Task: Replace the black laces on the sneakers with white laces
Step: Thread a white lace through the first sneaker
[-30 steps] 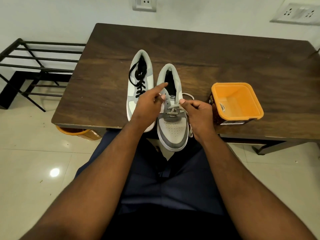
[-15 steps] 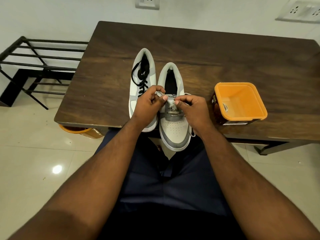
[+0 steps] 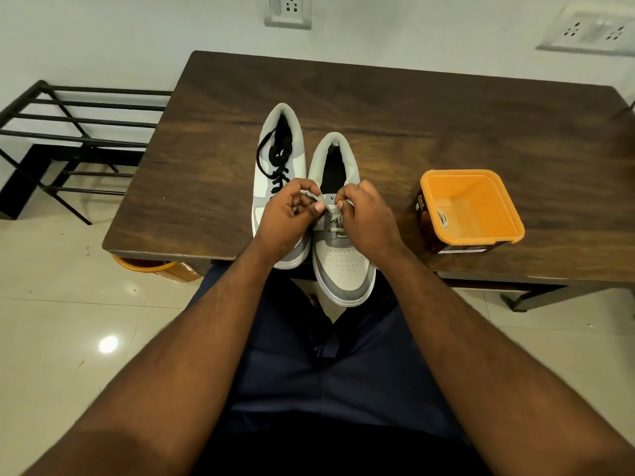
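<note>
While both hands pinch the white lace (image 3: 332, 214) over the right sneaker (image 3: 338, 235), left hand (image 3: 288, 214) and right hand (image 3: 366, 214) sit either side of the tongue (heel points away), so the next eyelets lie just beyond the grip.

A single head-worn wide-angle camera looks forward and steeply down from above the seated person's lap, close over the near edge of the desk (image 3: 213, 139), the wall behind at top
</note>
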The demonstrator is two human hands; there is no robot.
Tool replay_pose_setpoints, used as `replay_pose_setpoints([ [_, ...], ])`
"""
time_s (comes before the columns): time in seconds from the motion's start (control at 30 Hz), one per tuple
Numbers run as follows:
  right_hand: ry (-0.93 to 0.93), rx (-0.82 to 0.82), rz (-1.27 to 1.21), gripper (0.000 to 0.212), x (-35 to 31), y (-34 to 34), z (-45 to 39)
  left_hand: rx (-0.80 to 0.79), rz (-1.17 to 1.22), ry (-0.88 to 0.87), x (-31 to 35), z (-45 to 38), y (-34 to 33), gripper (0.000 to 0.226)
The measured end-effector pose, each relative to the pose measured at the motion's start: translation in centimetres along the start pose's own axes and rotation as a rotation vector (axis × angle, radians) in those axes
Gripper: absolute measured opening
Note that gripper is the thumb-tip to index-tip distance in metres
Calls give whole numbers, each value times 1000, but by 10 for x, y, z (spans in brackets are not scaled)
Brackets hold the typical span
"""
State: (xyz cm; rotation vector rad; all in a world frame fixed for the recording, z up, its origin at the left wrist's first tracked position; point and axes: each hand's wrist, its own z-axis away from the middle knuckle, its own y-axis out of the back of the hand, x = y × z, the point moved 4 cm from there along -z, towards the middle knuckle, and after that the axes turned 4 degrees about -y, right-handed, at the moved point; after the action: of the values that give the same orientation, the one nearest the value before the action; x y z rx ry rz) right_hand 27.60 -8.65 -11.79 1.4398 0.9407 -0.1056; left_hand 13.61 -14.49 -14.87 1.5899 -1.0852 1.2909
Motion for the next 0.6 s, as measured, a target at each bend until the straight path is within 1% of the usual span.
replay_pose_setpoints([
  [0.17, -23, -43, -23, 14, -1, -5, -1, -15, 49, 43, -3, -1, 0, 30],
  [0.33, -65, -63, -118, 14, 1, -8, -1, -9, 62, 66, -5, 0, -1, 36],
  [0.4, -63, -66, -88, 13, 0, -7, 1, -6, 76, 60, -3, 1, -3, 38],
  [0.47, -49, -59, -6, 14, -1, -8, 3, 3, 78, 51, -3, 1, -3, 38],
  [0.6, -61, -3, 74, 16, -4, -12, 5, 5, 90, 46, -5, 2, -2, 37],
])
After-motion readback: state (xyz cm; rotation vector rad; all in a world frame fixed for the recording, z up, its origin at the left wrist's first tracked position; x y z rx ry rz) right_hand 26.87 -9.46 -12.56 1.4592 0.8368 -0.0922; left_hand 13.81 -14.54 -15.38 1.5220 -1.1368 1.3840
